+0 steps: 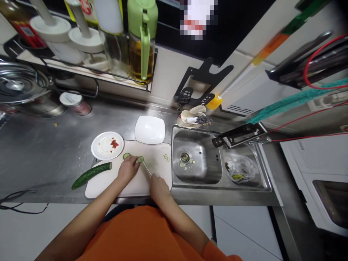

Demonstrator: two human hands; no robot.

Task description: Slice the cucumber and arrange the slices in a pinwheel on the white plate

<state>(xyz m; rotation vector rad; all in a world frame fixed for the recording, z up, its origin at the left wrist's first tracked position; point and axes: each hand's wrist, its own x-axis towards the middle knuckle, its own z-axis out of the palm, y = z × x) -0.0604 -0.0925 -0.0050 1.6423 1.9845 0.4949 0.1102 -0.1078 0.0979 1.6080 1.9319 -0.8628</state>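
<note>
On the white cutting board (127, 190), my left hand (128, 169) is closed, its fingertips pressed against a small piece of cucumber (140, 159). My right hand (160, 189) is wrapped round the handle of a knife (146, 168); its thin blade points up and left and reaches that piece. Just behind my left fingers lies a cucumber slice (126, 156). A long dark green cucumber (91, 175) with a cut end rests partly on the board's left side and partly on the counter. Thin green peelings (166, 157) lie at the board's right.
A round plate with red bits (100, 154) touches the board's back left; a square white dish (150, 129) stands behind it. To the right is a steel sink (201, 174) with slices by the drain, then a plastic bag (244, 166). Bottles and jars fill a rack (95, 72).
</note>
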